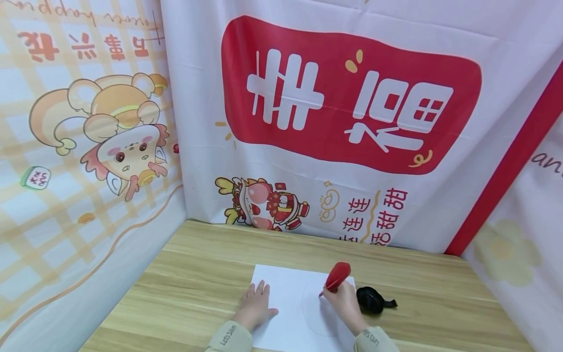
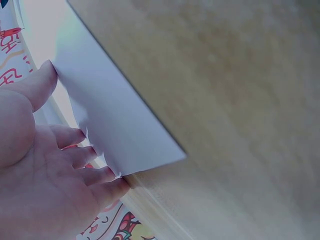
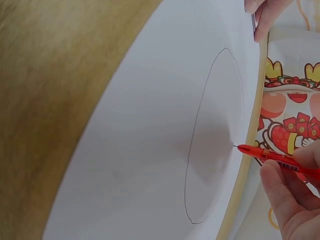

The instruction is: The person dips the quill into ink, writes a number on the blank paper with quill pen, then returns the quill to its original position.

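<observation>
A sheet of white paper (image 1: 286, 318) lies on the wooden table, with a thin oval outline drawn on its right part. My right hand (image 1: 345, 304) pinches a red pen (image 3: 270, 156) between thumb and fingers. In the right wrist view the pen's tip meets the paper inside the oval, close to its far side. A broad red feather-like top (image 1: 337, 276) rises from the pen in the head view. My left hand (image 1: 254, 307) rests with spread, fairly straight fingers on the paper's left edge; in the left wrist view its fingertips (image 2: 102, 174) touch the sheet near a corner.
A black rounded object (image 1: 371, 299) with a short tail sits just right of the paper, beside my right hand; its kind is unclear. Printed cloths (image 1: 281, 195) hang behind and at both sides of the wooden table (image 1: 184, 274).
</observation>
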Motion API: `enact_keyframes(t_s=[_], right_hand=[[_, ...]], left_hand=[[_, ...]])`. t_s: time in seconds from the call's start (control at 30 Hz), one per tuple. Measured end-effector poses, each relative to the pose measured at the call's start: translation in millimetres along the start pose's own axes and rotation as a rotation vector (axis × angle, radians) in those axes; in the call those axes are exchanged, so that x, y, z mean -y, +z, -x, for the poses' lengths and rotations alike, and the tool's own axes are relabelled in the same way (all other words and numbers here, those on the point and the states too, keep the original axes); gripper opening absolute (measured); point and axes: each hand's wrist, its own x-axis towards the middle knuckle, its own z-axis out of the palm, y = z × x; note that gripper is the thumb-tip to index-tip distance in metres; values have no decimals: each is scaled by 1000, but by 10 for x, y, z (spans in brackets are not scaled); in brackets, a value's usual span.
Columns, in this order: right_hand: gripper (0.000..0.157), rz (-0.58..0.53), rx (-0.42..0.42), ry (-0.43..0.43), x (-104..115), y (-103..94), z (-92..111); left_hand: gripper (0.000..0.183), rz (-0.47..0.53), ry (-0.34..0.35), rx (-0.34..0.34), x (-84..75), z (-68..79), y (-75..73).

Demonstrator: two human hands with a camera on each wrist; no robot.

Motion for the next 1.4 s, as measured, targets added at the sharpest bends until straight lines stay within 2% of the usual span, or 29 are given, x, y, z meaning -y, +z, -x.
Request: enact_keyframes(t_s=[0.17,0.67,0.9,1.4], right_hand=[[10,8,27,42,28,22,8],[12,-23,21,-3,72,75,61],[16,-49,61,50,112,97,73],[15,-82,105,23,169,126,162]], left_hand=[[70,-7,-2,-2,8,-15,16],[69,0,-5,-1,-7,19,-1],[69,6,-9,5,-49,54,-43],[68,44,-1,-10,-57,85,-76]])
